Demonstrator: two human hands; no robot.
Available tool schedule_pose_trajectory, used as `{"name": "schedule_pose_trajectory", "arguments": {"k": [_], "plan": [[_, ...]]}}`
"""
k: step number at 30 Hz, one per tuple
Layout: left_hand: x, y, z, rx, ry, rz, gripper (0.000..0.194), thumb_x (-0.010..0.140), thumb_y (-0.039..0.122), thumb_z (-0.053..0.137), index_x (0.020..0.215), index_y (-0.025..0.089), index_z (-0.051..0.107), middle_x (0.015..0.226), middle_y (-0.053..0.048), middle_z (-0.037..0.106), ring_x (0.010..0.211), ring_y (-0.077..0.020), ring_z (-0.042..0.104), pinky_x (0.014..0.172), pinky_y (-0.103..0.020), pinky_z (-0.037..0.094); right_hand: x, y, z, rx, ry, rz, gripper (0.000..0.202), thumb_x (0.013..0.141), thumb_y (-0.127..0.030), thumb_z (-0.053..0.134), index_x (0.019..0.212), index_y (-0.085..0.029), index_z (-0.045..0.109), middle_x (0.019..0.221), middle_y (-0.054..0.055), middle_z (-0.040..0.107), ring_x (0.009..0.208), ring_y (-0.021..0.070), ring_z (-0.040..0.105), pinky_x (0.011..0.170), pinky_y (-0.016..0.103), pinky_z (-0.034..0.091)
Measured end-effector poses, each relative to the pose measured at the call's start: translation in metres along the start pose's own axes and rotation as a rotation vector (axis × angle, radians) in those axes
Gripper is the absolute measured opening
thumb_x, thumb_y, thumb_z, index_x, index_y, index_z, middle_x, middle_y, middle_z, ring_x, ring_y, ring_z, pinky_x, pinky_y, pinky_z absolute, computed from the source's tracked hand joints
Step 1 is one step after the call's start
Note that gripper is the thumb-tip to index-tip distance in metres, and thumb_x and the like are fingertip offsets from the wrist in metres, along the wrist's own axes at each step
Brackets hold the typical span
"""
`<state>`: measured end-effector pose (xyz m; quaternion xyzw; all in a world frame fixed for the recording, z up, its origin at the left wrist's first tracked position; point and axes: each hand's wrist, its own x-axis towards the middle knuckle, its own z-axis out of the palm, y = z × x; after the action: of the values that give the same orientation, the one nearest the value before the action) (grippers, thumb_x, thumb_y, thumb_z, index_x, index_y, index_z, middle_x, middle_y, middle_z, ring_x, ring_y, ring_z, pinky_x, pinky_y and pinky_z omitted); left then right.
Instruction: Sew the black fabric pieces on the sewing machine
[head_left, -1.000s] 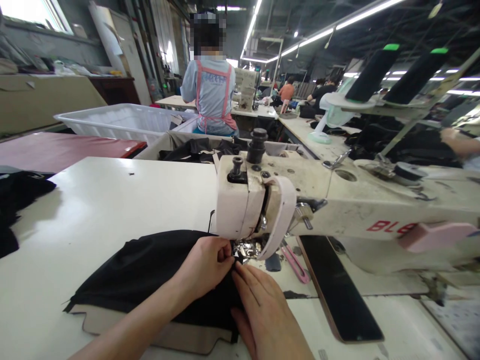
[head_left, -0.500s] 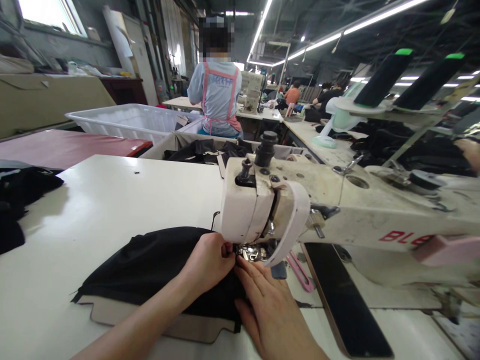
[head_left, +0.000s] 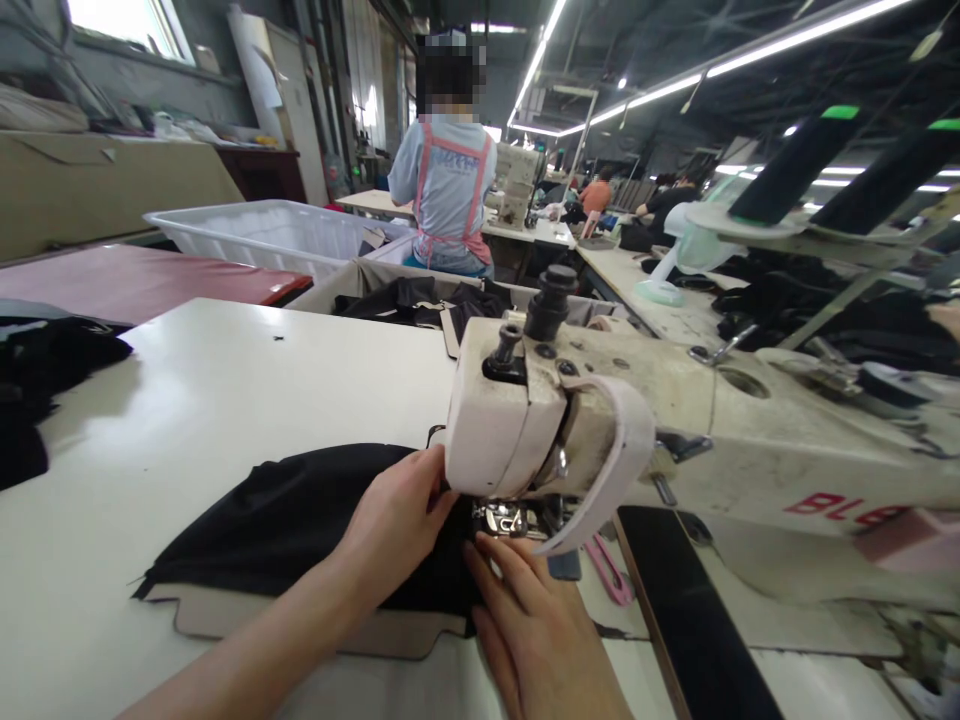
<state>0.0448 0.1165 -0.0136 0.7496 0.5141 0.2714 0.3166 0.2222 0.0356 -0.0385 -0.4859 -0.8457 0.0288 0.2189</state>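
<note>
Right now the biggest thing is the white table (head_left: 225, 400), and the sewing machine (head_left: 675, 420) sits on it. Everything else is told from that machine.

Under the machine's head and off to its left lies the black cloth (head_left: 292, 520), flat on the table. A tan piece (head_left: 315, 628) peeks out from below it, on the side nearer the person. Behind the machine is a white bin (head_left: 262, 235), and farther back a person in a pink apron (head_left: 450, 195) sits facing away. Two dark thread cones (head_left: 795, 160) stand above the machine's right end. A small pink tool (head_left: 606, 572) lies on the table just right of the shiny presser foot (head_left: 504, 520).

The left hand (head_left: 394, 525) rests on the black cloth just left of the foot, fingers bent and pressing the cloth down. Whether it pinches the cloth I cannot tell. The right hand (head_left: 536, 635) lies flat in front of the foot, fingers straight and close together, tips right at the foot.

It looks like the cloth edge is being lined up under the foot for stitching. A next move would need both hands to keep the edge flat and straight, with fingertips clear of the needle.
</note>
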Motion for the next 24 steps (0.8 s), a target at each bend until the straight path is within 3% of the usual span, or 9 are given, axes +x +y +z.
{"name": "schedule_pose_trajectory", "arguments": {"k": [2,5,7,9,11,14,17,24], "plan": [[-0.024,0.002,-0.006,0.123,-0.085,0.180,0.013,0.083,0.031,0.060,0.086,0.019,0.066,0.092,-0.007,0.066,0.087,-0.0254,0.056,0.082,-0.038,0.042,-0.001,0.001,0.000,0.024,-0.013,0.003,0.040,0.090,-0.015,0.050,0.129,-0.019,0.051,0.132,0.008,0.058,0.118,0.0281,0.053,0.096,0.048,0.052],[-0.052,0.001,-0.012,0.349,-0.264,0.411,0.018,0.088,0.028,0.056,0.104,0.022,0.064,0.094,-0.005,0.065,0.084,-0.0235,0.055,0.078,-0.036,0.043,-0.004,-0.001,-0.002,0.095,0.026,0.009,0.036,0.090,-0.013,0.046,0.126,-0.016,0.049,0.128,0.013,0.058,0.117,0.0275,0.053,0.095,0.048,0.052],[-0.055,0.000,-0.016,0.363,-0.289,0.366,0.022,0.094,0.022,0.043,0.104,0.022,0.063,0.090,-0.005,0.062,0.080,-0.0209,0.055,0.071,-0.032,0.044,-0.008,-0.004,-0.004,0.144,0.088,0.051,0.032,0.089,-0.012,0.046,0.121,-0.015,0.048,0.122,0.015,0.060,0.114,0.0259,0.055,0.093,0.045,0.053],[-0.050,-0.001,-0.019,0.269,-0.299,0.257,0.029,0.098,0.023,0.035,0.092,0.020,0.064,0.085,-0.004,0.058,0.075,-0.0175,0.055,0.067,-0.028,0.044,-0.014,-0.011,-0.006,0.173,0.113,0.080,0.029,0.087,-0.012,0.047,0.115,-0.017,0.050,0.115,0.014,0.061,0.110,0.0237,0.057,0.090,0.039,0.054],[-0.044,-0.002,-0.020,0.205,-0.274,0.196,0.033,0.099,0.025,0.033,0.087,0.018,0.062,0.083,-0.003,0.056,0.073,-0.0150,0.055,0.066,-0.026,0.044,-0.021,-0.018,-0.004,0.119,0.094,0.031,0.036,0.083,-0.013,0.051,0.119,-0.018,0.050,0.115,0.011,0.063,0.109,0.0242,0.059,0.090,0.039,0.055],[-0.048,-0.008,-0.013,0.363,-0.241,0.385,0.027,0.098,0.023,0.036,0.110,0.018,0.059,0.091,-0.005,0.059,0.078,-0.0187,0.057,0.066,-0.029,0.047,-0.030,-0.025,0.004,-0.058,0.046,-0.102,0.052,0.079,-0.018,0.056,0.130,-0.016,0.049,0.122,0.009,0.064,0.108,0.0290,0.060,0.093,0.045,0.054],[-0.059,-0.015,-0.002,0.599,-0.228,0.596,0.037,0.094,0.020,0.045,0.131,0.016,0.046,0.102,-0.007,0.062,0.081,-0.0222,0.056,0.065,-0.034,0.047,-0.033,-0.022,0.008,-0.120,0.000,-0.150,0.047,0.079,-0.019,0.058,0.126,-0.016,0.054,0.118,0.007,0.068,0.105,0.0280,0.062,0.093,0.044,0.054],[-0.050,-0.005,0.008,0.694,-0.233,0.501,0.029,0.094,0.014,0.047,0.122,0.017,0.051,0.104,-0.005,0.061,0.084,-0.0204,0.055,0.068,-0.033,0.048,-0.012,-0.007,-0.013,-0.116,0.021,-0.185,0.046,0.075,-0.006,0.048,0.118,-0.015,0.061,0.110,0.005,0.072,0.095,0.0247,0.066,0.091,0.046,0.054]]}}
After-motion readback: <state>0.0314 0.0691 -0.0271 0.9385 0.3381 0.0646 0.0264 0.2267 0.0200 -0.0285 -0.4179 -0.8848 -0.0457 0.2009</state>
